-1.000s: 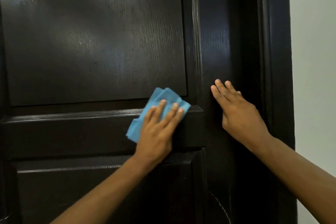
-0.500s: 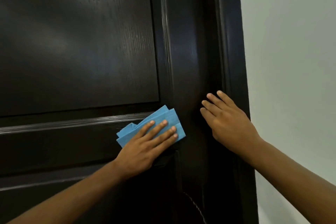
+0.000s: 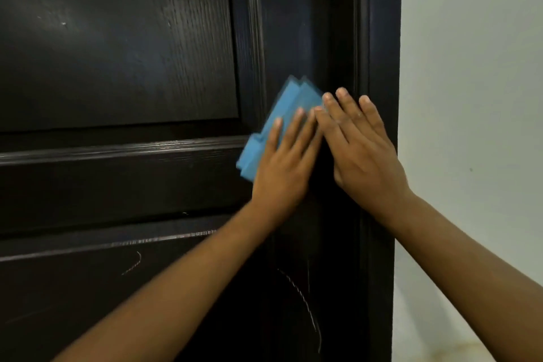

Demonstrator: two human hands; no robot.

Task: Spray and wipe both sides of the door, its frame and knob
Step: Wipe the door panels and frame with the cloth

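Observation:
A dark wooden panelled door (image 3: 123, 47) fills most of the view. Its dark frame (image 3: 382, 67) runs down the right side. A folded blue cloth (image 3: 289, 109) lies flat against the door's right stile, blurred by motion. My left hand (image 3: 283, 164) presses the cloth to the wood with straight fingers. My right hand (image 3: 361, 147) lies flat beside it, fingers straight, across the gap between door and frame, its fingertips touching the cloth's right edge. No knob or spray bottle is in view.
A pale wall (image 3: 470, 97) stands to the right of the frame. Thin light scratch marks (image 3: 302, 300) show on the lower part of the door.
My left hand has slid the cloth right and upward, from the horizontal rail onto the right stile. My right hand stays flat near the frame, now touching the left hand.

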